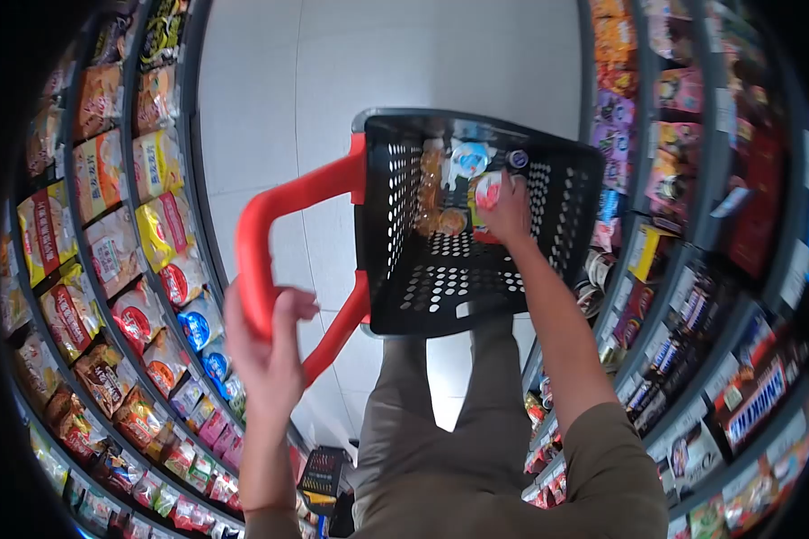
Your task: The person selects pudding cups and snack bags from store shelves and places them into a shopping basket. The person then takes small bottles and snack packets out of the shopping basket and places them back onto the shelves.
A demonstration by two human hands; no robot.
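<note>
A black basket (436, 321) with perforated walls hangs in front of my legs, tilted, its red handle (261, 225) out to the left. My left hand (271, 337) is wrapped round the handle's lower left bend. Inside the basket, my right hand (509, 216) grips a small item with a pink and white top (489, 190); its fingers are partly hidden. Close by lie a blue and white round package (469, 159), a dark-capped item (518, 158), and brown items in clear packaging (429, 193) along the basket's left side.
Shelves of packaged snacks (157, 216) run along the left, and more shelves with bags and bars (674, 296) line the right. Pale floor tiles (404, 54) lie between them. Another dark basket-like object (324, 472) stands at the lower left of my legs.
</note>
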